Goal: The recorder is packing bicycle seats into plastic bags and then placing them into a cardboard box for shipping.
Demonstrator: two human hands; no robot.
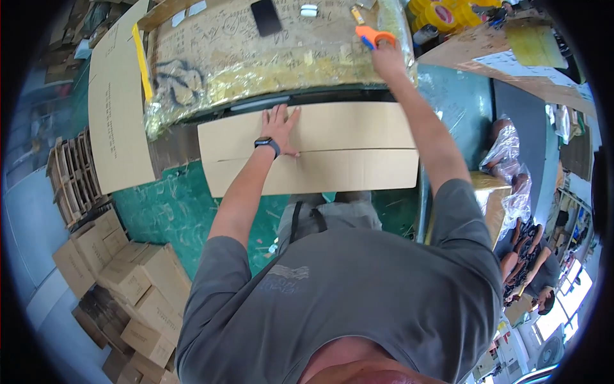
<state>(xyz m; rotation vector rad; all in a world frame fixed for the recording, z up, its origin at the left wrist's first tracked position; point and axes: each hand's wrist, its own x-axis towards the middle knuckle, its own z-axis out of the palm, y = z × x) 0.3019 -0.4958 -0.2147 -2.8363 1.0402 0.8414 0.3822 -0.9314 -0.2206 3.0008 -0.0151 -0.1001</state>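
Note:
In front of me is a long, plain cardboard box [348,128], its two top flaps meeting along a lengthwise seam. My left hand [279,131], with a dark watch on the wrist, lies flat on the flaps near that seam, fingers spread. Stretched out to the far right, my right hand [389,62] is closed around an orange tape dispenser [374,35] with a blue part. It is over the right end of a work surface wrapped in clear film [288,57]. The dispenser's far end points left; my fingers hide part of its handle.
A black phone [266,17] and a small white item [309,11] lie on the wrapped surface. A large flat cardboard sheet [118,102] stands at the left. Stacked cartons [144,281] and wooden pallets [77,173] are beyond. Yellow tape rolls [441,16] sit far right; another person [540,269] is at right.

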